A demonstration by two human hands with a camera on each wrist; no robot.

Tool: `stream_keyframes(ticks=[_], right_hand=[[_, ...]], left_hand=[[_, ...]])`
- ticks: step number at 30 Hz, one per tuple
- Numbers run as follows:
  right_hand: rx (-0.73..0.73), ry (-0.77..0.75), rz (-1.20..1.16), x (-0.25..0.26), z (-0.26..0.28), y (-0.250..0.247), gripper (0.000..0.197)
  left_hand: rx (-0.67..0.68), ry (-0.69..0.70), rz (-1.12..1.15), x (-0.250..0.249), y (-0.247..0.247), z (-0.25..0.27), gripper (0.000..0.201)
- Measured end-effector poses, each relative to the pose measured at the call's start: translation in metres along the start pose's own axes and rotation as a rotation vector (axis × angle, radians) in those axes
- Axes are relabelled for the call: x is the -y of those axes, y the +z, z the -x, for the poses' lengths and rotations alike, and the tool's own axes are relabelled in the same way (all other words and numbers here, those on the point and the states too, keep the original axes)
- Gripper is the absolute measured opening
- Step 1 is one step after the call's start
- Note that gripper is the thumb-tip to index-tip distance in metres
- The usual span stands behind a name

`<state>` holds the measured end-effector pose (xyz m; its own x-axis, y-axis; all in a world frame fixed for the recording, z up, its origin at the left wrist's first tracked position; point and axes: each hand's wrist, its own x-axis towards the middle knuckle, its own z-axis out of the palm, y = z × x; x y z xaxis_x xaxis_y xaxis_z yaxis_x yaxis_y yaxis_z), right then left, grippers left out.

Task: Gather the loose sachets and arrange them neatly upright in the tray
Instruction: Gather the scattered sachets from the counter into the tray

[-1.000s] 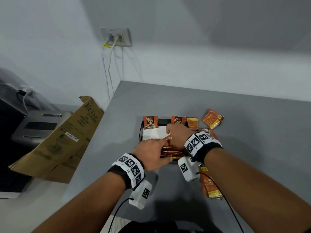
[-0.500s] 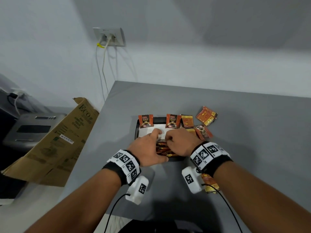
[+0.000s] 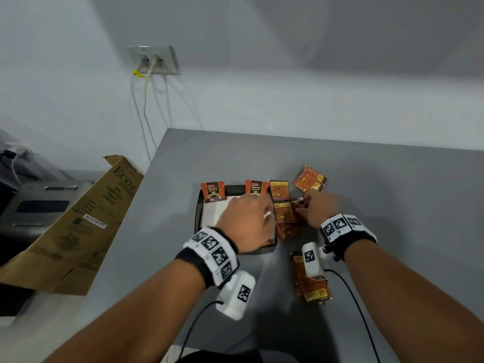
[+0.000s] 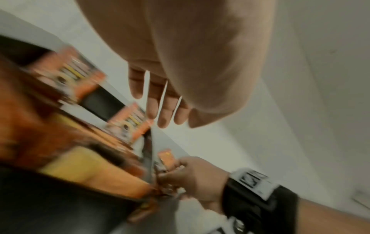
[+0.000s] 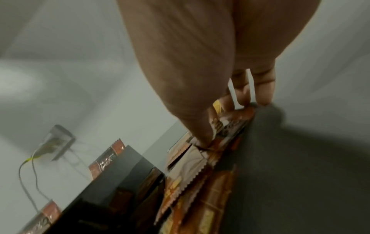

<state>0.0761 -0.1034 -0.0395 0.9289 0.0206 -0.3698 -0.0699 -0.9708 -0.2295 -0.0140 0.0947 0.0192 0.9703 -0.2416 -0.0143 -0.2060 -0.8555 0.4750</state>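
A black tray [image 3: 198, 216] with a white liner sits on the grey table; two orange sachets [image 3: 212, 191] [image 3: 255, 188] stand upright against its back wall. My left hand [image 3: 263, 214] hovers over the tray's right half with its fingers [image 4: 160, 114] straight and holding nothing. It hides the sachets [image 4: 84, 166] lying in the tray. Just right of the tray, my right hand [image 3: 305, 205] pinches one loose sachet [image 3: 298, 203] [image 5: 228, 125] between thumb and fingers, over a small pile of sachets [image 3: 284, 214]. More loose sachets [image 3: 310, 178] [image 3: 279, 189] lie behind it.
Two or three sachets [image 3: 313, 290] lie on the table under my right wrist. A cardboard box [image 3: 78, 224] leans at the table's left edge, with a grey machine [image 3: 39, 205] behind it. A wall socket [image 3: 153, 60] with hanging cables is at the back left.
My right hand left the tray, moved right to the pile beside it and pinched a sachet. My left hand slid right across the tray with its fingers straightened.
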Motion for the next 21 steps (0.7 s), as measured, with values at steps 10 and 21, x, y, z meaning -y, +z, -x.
stream_keyframes(ticks=[10,21], right_hand=[[0.014,-0.128,-0.107,-0.041,-0.005,-0.007,0.023],[0.149,-0.279,-0.227,-0.079,-0.01,-0.022,0.012]], left_hand=[[0.347,-0.119,-0.424,-0.073,0.072,-0.081,0.025],[0.371,-0.281,-0.431,-0.08,0.097,-0.095,0.044]])
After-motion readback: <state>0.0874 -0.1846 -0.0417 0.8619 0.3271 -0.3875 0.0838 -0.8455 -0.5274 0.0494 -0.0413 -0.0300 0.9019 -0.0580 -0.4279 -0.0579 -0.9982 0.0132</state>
